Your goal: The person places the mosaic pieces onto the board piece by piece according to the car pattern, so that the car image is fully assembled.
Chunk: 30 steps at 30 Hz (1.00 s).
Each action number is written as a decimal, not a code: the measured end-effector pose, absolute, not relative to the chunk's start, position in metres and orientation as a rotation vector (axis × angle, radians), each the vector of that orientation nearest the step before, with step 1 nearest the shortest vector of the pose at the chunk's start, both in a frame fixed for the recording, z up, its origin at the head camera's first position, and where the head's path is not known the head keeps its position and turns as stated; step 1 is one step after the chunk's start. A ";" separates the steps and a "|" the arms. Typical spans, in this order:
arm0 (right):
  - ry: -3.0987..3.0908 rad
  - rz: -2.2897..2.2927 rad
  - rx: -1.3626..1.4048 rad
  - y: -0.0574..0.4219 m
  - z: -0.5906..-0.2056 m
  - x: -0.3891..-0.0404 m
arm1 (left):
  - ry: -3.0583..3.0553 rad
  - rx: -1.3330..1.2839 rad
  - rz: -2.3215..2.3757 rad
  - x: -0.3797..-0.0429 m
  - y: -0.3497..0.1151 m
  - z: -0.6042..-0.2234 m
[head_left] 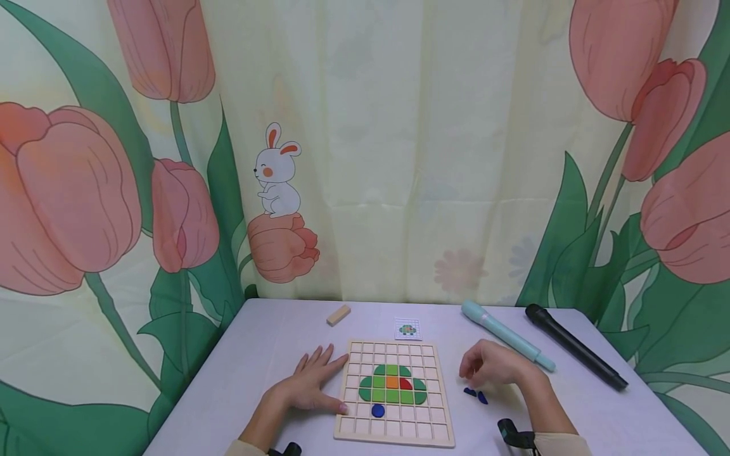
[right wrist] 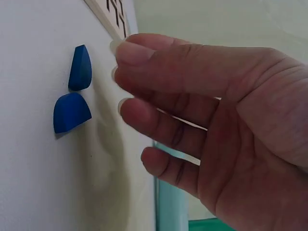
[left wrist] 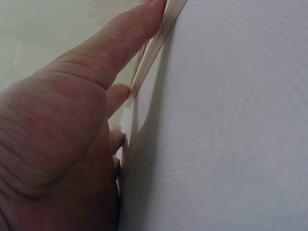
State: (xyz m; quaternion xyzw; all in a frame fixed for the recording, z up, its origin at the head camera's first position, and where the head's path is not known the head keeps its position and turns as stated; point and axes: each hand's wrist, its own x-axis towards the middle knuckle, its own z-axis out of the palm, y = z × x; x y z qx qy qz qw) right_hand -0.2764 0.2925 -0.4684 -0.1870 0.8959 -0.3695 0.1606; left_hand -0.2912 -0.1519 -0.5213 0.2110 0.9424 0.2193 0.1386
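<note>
My left hand lies with fingers spread at the left side of a wooden grid board, its thumb on the frame. The board's edge passes beside that thumb in the left wrist view. On the grid, green, orange and red tiles form a rounded pattern, with a dark blue round shape below it. To the right of the board, my right hand hovers with bent fingers, thumb and index tips close together, nothing showing between them. Two blue rounded-edge pieces lie on the table just below its fingertips.
A small pattern card lies behind the board, with a wooden block to its left. At the right rest a light-blue marker-like stick and a black rod. A flowered curtain hangs behind the white table.
</note>
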 end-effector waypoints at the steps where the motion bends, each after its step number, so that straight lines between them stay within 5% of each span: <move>1: 2.552 -1.053 -0.522 0.293 -0.469 -0.276 | 2.726 0.612 0.633 -0.291 -0.152 -0.521; 30: 2.639 -0.837 -0.434 0.272 -0.472 -0.271 | 2.717 0.593 0.650 -0.290 -0.151 -0.519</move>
